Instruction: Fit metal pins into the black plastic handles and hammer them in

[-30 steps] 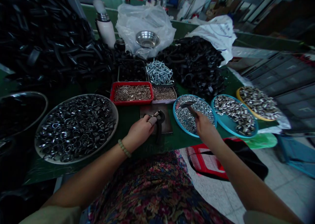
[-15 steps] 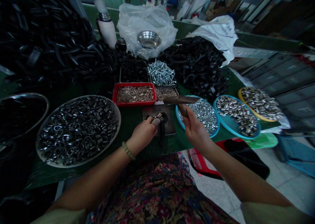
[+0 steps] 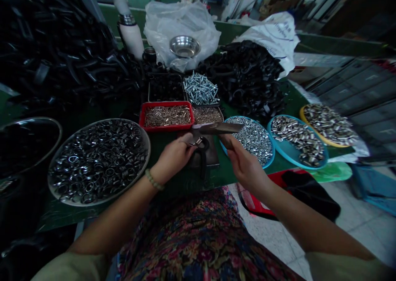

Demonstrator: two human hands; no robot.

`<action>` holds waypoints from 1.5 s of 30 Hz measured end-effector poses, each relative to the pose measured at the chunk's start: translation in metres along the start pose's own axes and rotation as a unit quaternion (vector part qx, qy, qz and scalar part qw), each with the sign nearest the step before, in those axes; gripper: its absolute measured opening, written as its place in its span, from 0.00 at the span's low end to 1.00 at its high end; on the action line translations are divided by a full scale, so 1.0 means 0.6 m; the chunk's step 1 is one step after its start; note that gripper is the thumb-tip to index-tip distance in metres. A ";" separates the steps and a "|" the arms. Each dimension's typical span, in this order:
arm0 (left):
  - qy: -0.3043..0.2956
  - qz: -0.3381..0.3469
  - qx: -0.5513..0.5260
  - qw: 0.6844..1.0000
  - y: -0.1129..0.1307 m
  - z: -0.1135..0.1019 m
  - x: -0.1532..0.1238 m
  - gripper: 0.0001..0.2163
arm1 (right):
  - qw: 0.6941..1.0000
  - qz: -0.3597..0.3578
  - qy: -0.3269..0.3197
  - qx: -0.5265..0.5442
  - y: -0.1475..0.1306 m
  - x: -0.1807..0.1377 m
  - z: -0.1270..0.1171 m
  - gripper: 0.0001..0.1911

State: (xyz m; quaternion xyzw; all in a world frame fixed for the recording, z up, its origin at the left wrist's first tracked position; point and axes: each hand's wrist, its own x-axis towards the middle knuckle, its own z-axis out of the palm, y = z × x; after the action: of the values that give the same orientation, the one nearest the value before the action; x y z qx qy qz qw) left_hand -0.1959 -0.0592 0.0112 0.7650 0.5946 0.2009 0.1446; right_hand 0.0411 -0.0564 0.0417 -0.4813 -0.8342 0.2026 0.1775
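Observation:
My right hand [image 3: 246, 163] is closed round the handle of a hammer [image 3: 220, 128], its dark metal head level above the work spot. My left hand [image 3: 175, 155] pinches the ring-shaped end of a black part [image 3: 203, 162]. A small shiny metal piece sits in that end, by my fingertips. The part's straight arm points toward me across a flat metal plate [image 3: 213, 155] on the green table. A gap shows between hammer head and black part. My left fingertips are partly hidden.
Left stands a large tray of black rings [image 3: 99, 161]. Ahead are a red tray of pins [image 3: 167, 115] and a tray of screws [image 3: 201, 88]. To the right are blue trays [image 3: 298, 157] of small metal pieces. Heaps of black parts [image 3: 247, 81] lie behind.
The hammer has moved a little left, over the plate. My left hand has shifted slightly left, still at the black part. The whole view has tilted a little.

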 end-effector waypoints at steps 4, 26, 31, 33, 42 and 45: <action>0.070 0.018 0.060 0.996 -0.009 -0.031 0.125 0.14 | 0.994 0.036 -0.095 -0.035 -0.008 -0.013 0.018 0.26; -0.007 0.022 -0.001 1.000 0.022 0.003 0.175 0.12 | 0.984 0.101 0.114 0.092 0.051 -0.039 0.016 0.22; 0.032 0.014 -0.105 0.994 0.015 0.035 0.042 0.10 | 0.983 0.096 0.123 0.101 0.058 -0.040 0.023 0.22; 0.037 0.009 -0.064 0.997 0.016 0.051 0.020 0.10 | 0.984 0.086 0.125 0.098 0.057 -0.037 0.026 0.22; -0.037 0.051 0.143 0.988 0.025 0.053 0.020 0.12 | 0.982 0.091 0.123 0.114 0.039 -0.040 0.025 0.22; -0.062 0.075 0.167 0.981 0.030 0.050 0.015 0.12 | 0.981 0.091 0.124 0.120 0.039 -0.042 0.027 0.21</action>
State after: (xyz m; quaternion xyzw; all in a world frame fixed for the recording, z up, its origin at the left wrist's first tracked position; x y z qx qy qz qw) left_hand -0.1642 -0.0544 -0.0056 0.8319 0.5503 0.0615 0.0361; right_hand 0.0623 -0.0705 0.0136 -0.5521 -0.7279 0.2549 0.3169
